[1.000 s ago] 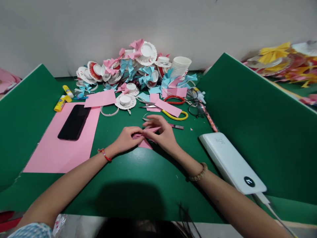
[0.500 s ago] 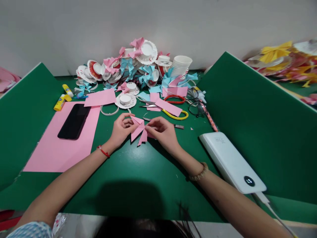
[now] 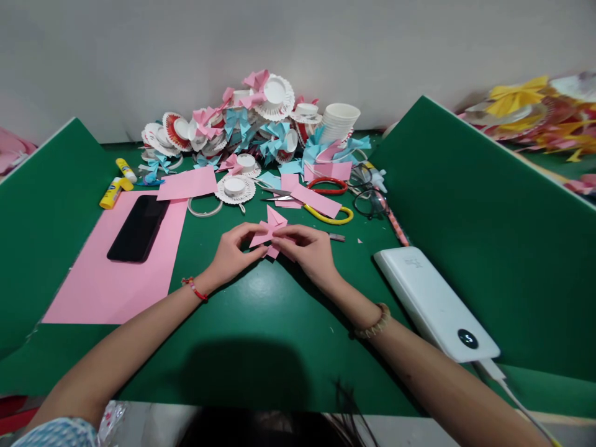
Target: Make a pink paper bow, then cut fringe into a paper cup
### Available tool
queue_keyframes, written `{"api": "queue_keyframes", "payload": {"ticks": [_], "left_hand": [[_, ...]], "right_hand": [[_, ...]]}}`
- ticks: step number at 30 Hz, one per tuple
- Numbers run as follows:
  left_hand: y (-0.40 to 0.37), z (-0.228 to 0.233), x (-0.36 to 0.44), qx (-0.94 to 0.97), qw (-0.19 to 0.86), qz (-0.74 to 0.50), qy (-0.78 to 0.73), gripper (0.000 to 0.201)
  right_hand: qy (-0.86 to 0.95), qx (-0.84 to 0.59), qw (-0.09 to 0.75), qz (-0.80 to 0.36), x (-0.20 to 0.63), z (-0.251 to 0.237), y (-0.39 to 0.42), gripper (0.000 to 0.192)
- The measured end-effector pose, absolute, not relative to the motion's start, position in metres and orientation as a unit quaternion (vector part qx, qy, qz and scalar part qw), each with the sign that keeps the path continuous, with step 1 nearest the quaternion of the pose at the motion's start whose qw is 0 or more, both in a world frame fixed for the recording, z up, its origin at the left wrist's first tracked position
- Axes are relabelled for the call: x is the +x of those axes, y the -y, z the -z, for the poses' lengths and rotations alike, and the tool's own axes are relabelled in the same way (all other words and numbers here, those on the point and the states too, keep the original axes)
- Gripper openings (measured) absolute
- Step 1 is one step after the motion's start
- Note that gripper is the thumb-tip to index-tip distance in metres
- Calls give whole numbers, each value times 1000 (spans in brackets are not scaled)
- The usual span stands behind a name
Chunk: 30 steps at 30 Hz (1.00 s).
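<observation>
My green desk [image 3: 261, 335] spreads wide in front of me, walled by slanted green dividers, with a heap of finished paper-cup decorations [image 3: 251, 133] piled at the back. To my left lies a big pink sheet [image 3: 116, 273] carrying a black phone [image 3: 138, 228]; to my right sits a white power bank [image 3: 435, 304]. Scissors with yellow handles [image 3: 326, 214] and loose pink strips lie just beyond my hands. My left hand [image 3: 230, 254] and right hand [image 3: 310, 248] meet at the middle of the desk, both pinching a small folded pink paper bow [image 3: 270, 231] held slightly above the surface, its pointed wings sticking up and down between my fingertips. To do this fold well, I judge I should keep the centre squeezed tight with both thumbs, keep the pleats even on each side, and crease firmly so the wings stay symmetrical.
</observation>
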<state>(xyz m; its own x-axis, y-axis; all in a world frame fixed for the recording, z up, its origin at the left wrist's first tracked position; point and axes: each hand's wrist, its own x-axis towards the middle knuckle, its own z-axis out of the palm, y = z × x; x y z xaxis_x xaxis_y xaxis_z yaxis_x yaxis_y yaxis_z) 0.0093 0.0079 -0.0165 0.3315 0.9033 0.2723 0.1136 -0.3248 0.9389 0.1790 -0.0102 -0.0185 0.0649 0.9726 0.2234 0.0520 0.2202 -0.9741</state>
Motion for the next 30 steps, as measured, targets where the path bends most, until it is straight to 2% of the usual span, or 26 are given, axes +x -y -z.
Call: {"api": "queue_keyframes", "payload": {"ticks": [4, 14, 25, 30], "left_hand": [[-8, 16, 7, 678, 416, -457, -398, 20], [-8, 7, 7, 650, 461, -485, -361, 6], [-9, 4, 10, 588, 471, -490, -438, 11], [-10, 4, 9, 553, 512, -487, -442, 13]], "right_hand": [[548, -456, 552, -432, 178, 19, 12, 9], [575, -441, 571, -387, 177, 12, 14, 3], [533, -480, 554, -422, 176, 14, 15, 5], [515, -493, 550, -434, 178, 14, 14, 6]]}}
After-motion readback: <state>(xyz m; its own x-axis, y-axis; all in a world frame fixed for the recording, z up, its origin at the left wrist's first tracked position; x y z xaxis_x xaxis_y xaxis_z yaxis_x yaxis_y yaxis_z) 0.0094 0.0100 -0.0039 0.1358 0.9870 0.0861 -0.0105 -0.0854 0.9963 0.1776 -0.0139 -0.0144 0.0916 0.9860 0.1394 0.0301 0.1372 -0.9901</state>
